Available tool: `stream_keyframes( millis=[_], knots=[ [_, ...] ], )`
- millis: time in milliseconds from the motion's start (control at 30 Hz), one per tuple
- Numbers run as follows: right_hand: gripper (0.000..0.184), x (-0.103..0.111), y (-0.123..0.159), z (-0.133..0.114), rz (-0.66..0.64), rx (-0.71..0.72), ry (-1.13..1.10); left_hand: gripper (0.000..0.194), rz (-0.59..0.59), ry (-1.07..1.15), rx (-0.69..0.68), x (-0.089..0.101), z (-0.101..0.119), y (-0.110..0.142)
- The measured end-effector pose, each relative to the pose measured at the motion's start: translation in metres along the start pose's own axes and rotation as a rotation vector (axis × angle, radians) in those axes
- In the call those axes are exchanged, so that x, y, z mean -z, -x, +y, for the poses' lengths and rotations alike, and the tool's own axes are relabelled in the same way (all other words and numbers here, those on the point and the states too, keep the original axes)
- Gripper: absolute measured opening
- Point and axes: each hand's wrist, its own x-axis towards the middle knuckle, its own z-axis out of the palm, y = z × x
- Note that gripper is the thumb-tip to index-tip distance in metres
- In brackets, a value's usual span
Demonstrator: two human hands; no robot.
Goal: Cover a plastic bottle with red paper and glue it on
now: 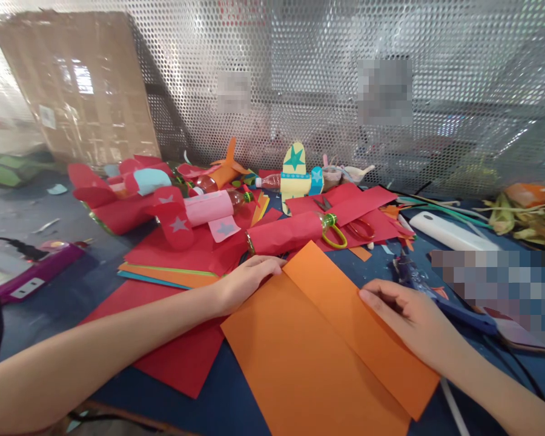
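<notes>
A large orange paper sheet [295, 357] lies in front of me. A narrower orange band [345, 309] overlaps its right side; I cannot tell whether it is a folded flap or a separate piece. My left hand [252, 278] pinches the sheet's far edge near the band's upper corner, its fingertips partly hidden. At the band's right edge, my right hand [404, 315] has curled fingers, with the thumb and index finger closed on the paper. Just beyond the sheet lies a bottle wrapped in red paper [288, 233]. Red paper sheets [177, 339] lie beneath my left forearm.
Paper-covered bottle planes [209, 209] crowd the back, beside scissors with yellow handles [336, 237]. A blue glue gun [463, 315] and a long white object [452, 230] lie right. A purple power strip [49, 272] sits left. Behind stand a cardboard box [77, 79] and perforated metal panel [309, 72].
</notes>
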Motion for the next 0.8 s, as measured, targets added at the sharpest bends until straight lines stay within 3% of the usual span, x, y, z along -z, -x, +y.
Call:
stream_keyframes(
  millis=[100, 233, 300, 400, 433, 600, 800],
  knots=[
    [0.036, -0.0003, -0.0001, 0.0002, 0.002, -0.001, -0.013, 0.024, 0.080, 0.010, 0.002, -0.0012, 0.0008, 0.0009],
    [0.036, -0.0003, -0.0011, -0.0004, 0.004, -0.015, -0.003, 0.023, 0.096, 0.001, -0.003, -0.0006, 0.0005, 0.0013],
    [0.037, 0.0000, -0.0011, -0.0013, 0.006, -0.015, 0.003, 0.024, -0.005, 0.033, 0.007, 0.0008, 0.0001, 0.0015],
    [0.036, 0.0008, -0.0004, -0.0037, 0.011, -0.004, -0.003, 0.034, -0.266, 0.128, 0.050, 0.0027, -0.0006, 0.0021],
    [0.036, 0.0011, -0.0002, -0.0046, 0.008, -0.001, -0.009, 0.036, -0.291, 0.133, 0.045, 0.0030, -0.0007, 0.0024],
    [0.033, 0.0010, -0.0007, -0.0072, 0.013, 0.017, -0.003, 0.034, -0.159, -0.087, -0.042, 0.0008, 0.0008, 0.0040],
    [0.029, -0.0001, 0.0007, -0.0074, 0.076, 0.073, 0.107, 0.036, -0.082, -0.146, -0.023, -0.0005, 0.0026, 0.0041]
  ],
)
